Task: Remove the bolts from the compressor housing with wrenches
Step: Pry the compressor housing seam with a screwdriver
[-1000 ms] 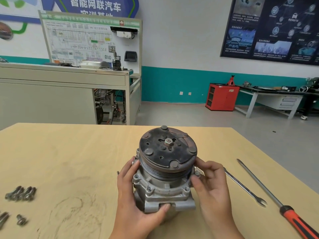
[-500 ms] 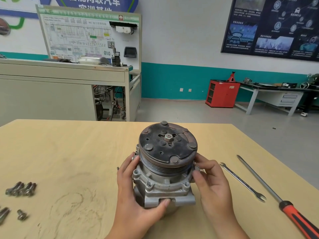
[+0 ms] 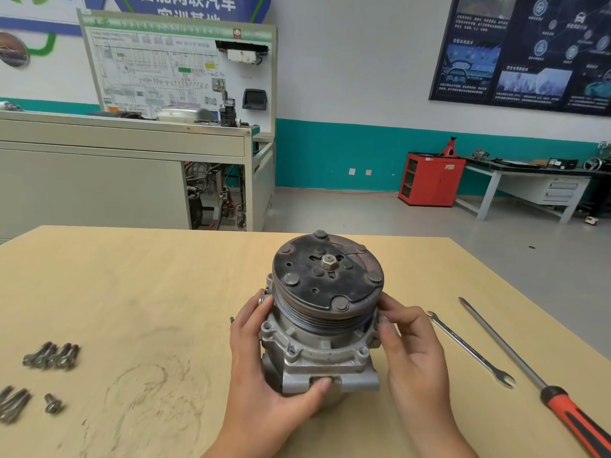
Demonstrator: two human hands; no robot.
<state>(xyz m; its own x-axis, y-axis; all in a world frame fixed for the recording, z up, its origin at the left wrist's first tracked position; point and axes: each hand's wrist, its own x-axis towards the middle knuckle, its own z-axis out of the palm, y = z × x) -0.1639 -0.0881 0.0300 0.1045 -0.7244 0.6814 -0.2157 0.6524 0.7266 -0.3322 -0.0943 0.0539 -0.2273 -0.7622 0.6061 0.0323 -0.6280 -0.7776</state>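
The compressor housing (image 3: 325, 345) stands upright in the middle of the desk (image 3: 139, 292), near the front edge, with its dark pulley plate on top. The left hand (image 3: 261, 371) grips its left side: the fingers (image 3: 256, 310) are curled around the body and the thumb presses on the lower front lug. The right hand (image 3: 413, 355) holds the right side, with thumb and forefinger bent closely on the flange just under the pulley; if they pinch a bolt there, I cannot tell.

The desk is pale wood with grey scratch marks in front of the left hand. To the right of the housing lie a thin open-end wrench (image 3: 469, 348) and, beside it, a long screwdriver (image 3: 525, 371) with a red and black handle. Far to the left lies a row of loose bolts (image 3: 51, 355), and nearer the edge some more bolts (image 3: 13, 404) and one short bolt (image 3: 53, 403).

Behind the desk is a grey floor (image 3: 363, 216). A white wall has a teal band below. At the left stands a grey cabinet with a wiring training board (image 3: 178, 67). At the right are a red cabinet (image 3: 431, 178), a workbench (image 3: 529, 180) and a dark poster (image 3: 525, 47).
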